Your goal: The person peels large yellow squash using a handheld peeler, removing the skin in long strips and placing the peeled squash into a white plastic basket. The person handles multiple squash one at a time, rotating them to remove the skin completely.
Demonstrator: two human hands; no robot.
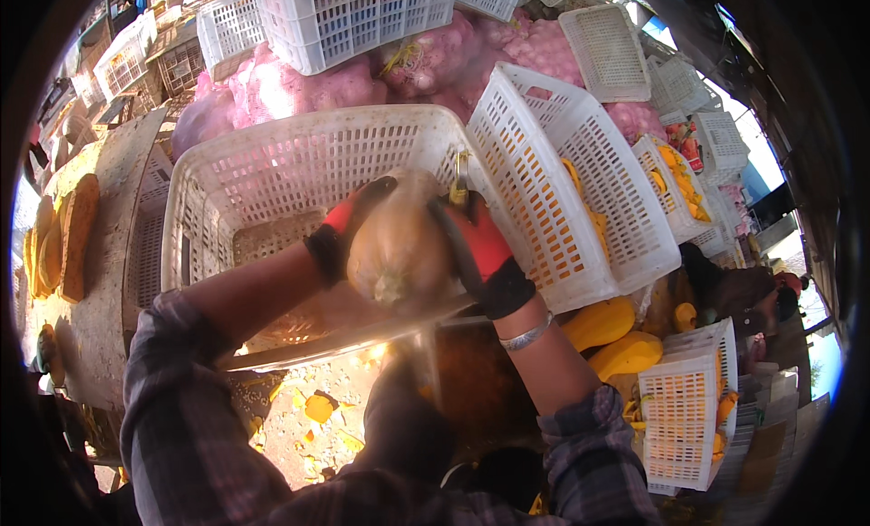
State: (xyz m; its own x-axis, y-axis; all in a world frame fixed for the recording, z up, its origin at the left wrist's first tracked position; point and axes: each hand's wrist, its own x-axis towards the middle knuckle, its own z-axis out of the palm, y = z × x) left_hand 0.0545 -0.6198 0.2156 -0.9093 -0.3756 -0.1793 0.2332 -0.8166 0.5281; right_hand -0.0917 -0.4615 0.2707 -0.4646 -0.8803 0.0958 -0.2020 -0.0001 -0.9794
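A tan squash, slightly blurred, is held over a large white plastic crate, its stem end towards me. My left hand, in a red and black work glove, grips its left side. Against its right side presses my right hand, gloved the same way. A small metal hand tool, possibly a peeler, sticks up from the right hand; the fingers hide its lower part. Perforated walls surround the crate's dirty, brownish floor.
A tilted white crate with orange pieces adjoins on the right. Yellow peeled squashes lie below it. Long cut squashes rest on a left board. Pink mesh sacks lie behind. Peel scraps litter the ground.
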